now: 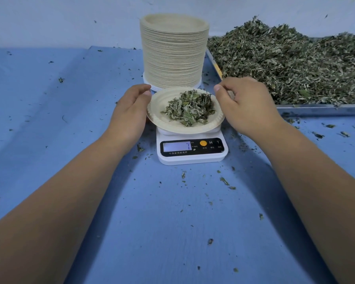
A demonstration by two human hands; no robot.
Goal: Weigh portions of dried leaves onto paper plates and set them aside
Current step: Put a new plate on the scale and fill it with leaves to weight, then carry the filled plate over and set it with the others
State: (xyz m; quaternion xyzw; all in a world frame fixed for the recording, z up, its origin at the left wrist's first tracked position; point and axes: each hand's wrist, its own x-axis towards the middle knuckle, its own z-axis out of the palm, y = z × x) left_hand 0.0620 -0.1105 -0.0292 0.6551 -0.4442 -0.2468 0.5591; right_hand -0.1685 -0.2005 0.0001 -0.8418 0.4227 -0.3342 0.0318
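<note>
- Blue table [172,222] fills the head view (the only one I've got), with leaf crumbs scattered all over it.
- The paper plate [172,129] sits on the white scale [193,158] dead centre, with a small heap of dried leaves [190,108] in it.
- My left hand [129,111] is at the plate's left rim. The thumb is up by the far edge and the fingers curve round and under, so I'd call that a grip.
- My right hand [248,105] is at the far right rim with its fingers curled in. I can't tell if they pinch the rim, a scrap of leaf, or nothing.
- What matters for the next move: the plate lies right between both hands, about equally near each. It's round, so there's no long axis to worry about. My guess is the next move is lifting it off, kept level so the heap doesn't slide.
- Writing: the display looks like a 7, but it's blurry. There's an orange button, then "M" and "T". The Chinese print is too small to read.
- Just behind the scale is a tall stack of plates [173,56]. To the right, the tray [320,109] is piled with loose leaf.
</note>
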